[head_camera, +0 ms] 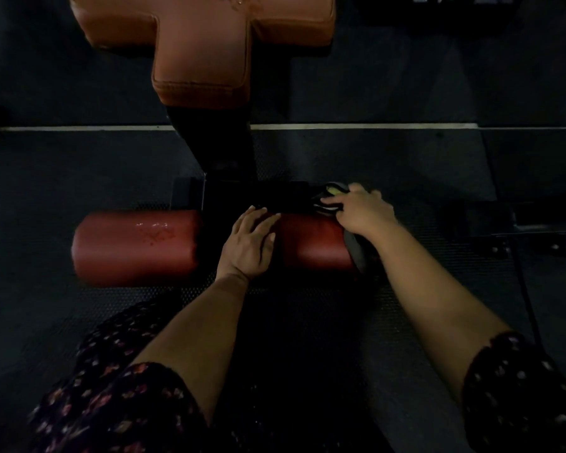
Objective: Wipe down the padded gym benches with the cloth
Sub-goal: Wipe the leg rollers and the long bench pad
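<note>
1. Our right hand (363,212) has its fingers curled on the cloth (329,197), at the far, outer end of the right roller (314,248).
2. Our left hand (250,243) lies flat with fingers straight on the dark post (209,152) between the rollers, holding nothing.
3. The rollers run left to right. We judge the wipe should travel leftward along that axis, since the right hand is nearer.
4. We count two rollers, the left roller (134,246) beaded with droplets (154,230), one T-shaped pad (203,44) beyond, and one cloth.

Orange T-shaped pad (203,44); left red roller (134,246) wet-spotted; dark striped cloth (330,200) draped over right roller (314,245) end.
</note>
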{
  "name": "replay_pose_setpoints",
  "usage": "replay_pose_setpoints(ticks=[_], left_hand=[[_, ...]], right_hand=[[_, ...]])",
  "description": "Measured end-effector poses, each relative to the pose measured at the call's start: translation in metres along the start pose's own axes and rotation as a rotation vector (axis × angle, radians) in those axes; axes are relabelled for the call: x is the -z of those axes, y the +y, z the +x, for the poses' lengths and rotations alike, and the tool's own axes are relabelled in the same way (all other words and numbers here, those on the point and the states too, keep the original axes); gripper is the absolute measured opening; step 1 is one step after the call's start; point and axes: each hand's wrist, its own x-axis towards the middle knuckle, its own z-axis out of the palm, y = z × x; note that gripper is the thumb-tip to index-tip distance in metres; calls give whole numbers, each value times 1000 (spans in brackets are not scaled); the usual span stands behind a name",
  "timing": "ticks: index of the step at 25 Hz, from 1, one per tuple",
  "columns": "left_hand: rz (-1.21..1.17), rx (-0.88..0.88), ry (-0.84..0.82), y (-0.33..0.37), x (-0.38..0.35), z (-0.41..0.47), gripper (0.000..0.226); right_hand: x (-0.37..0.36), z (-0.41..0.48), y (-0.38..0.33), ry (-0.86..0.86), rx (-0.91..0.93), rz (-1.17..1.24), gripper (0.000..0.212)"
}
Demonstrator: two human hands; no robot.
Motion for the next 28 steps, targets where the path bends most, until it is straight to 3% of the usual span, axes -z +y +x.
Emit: replay_pose_setpoints(ticks=[3,5,7,10,14,16,19,22,25,28], left_hand=[[-21,9,-6,0,0,-1,50],[-23,-3,0,-1,1,-2,50],[-28,-5,-2,-2,0,-2,50],[-35,-10,10,-4,-2,-2,49],[-18,-34,-3,-3,0,-1,49],[-13,-42,-98,-5,5,2,54],[0,-111,-285,-14,20,15,62],[48,-159,-366,-19,28,26,66],[82,-149,-343,-15,28,25,67],[161,-169,-308,-11,25,23,64]], right_hand=[[-38,-42,11,289,-101,42,54],[-83,-78,18,554,-51,62,62],[-132,-103,28,670,45,55,60],[-173,-123,42,706,157,49,58],[-166,-123,42,738,161,187,56],[-175,-127,48,734,205,68,52],[-184,-149,38,754,490,-54,33],[-178,-135,-21,678,732,-304,47],[-186,-97,-73,674,765,-640,42],[-193,-86,-44,755,728,-668,45]])
